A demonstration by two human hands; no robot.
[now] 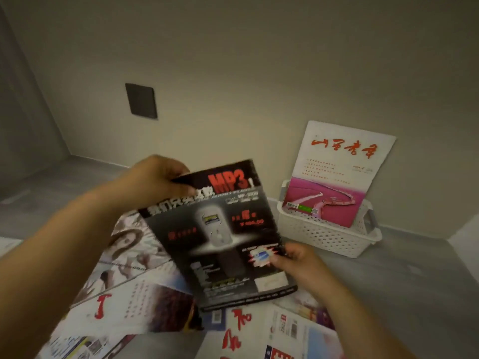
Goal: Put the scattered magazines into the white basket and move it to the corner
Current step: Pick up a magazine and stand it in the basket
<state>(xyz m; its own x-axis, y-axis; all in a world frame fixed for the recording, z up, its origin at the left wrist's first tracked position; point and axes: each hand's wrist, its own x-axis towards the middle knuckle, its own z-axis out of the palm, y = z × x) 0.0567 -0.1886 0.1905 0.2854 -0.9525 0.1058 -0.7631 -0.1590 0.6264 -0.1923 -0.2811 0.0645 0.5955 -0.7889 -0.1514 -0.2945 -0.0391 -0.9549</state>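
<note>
I hold a black magazine with a red "MP3" title above the floor, in both hands. My left hand grips its top left corner. My right hand pinches its lower right edge. The white basket stands on the floor against the wall, right of the black magazine. One white and pink magazine stands upright in it, leaning on the wall. Several other magazines lie scattered and overlapping on the floor under my hands.
A dark square wall plate sits low on the beige wall. The room corner is at the left, where two walls meet the grey floor. More magazines spread to the bottom edge.
</note>
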